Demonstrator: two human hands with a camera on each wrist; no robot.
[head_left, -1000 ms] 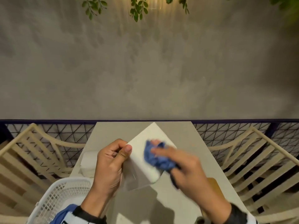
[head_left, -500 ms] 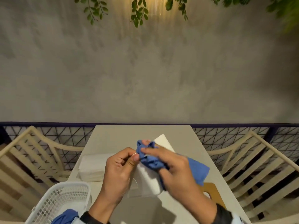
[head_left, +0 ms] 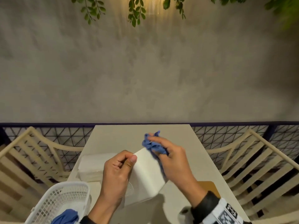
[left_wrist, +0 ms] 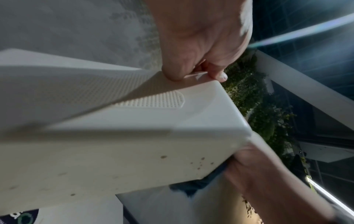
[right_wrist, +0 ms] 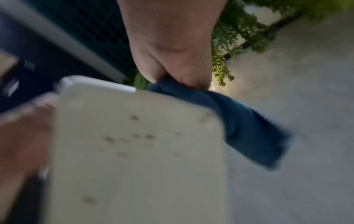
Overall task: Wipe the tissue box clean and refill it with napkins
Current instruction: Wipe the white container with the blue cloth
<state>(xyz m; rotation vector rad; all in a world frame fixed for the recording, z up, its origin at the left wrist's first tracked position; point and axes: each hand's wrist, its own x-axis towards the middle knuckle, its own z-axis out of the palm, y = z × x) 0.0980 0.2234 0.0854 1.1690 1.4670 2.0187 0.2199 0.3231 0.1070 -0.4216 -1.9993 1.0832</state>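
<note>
A white tissue box (head_left: 146,174) is held tilted above the table, my left hand (head_left: 119,168) gripping its near-left edge, thumb on top. In the left wrist view the box (left_wrist: 122,136) shows small brown spots on one face, and the left hand (left_wrist: 199,72) pinches its upper corner. My right hand (head_left: 168,152) grips a crumpled blue cloth (head_left: 152,143) against the box's far right corner. The right wrist view shows the cloth (right_wrist: 245,125) hanging over the spotted box (right_wrist: 138,151) under the right hand (right_wrist: 180,75). A stack of white napkins (head_left: 93,166) lies on the table to the left.
A white mesh basket (head_left: 63,202) with another blue cloth (head_left: 65,216) stands at the table's (head_left: 116,136) near-left corner. A brown board (head_left: 208,188) lies at the near right. Cream slatted chairs (head_left: 252,167) flank the table; a wire fence and grey wall lie beyond.
The right hand has carried the blue cloth from the box's middle face up to its far corner. The left hand kept its grip as the box tilted.
</note>
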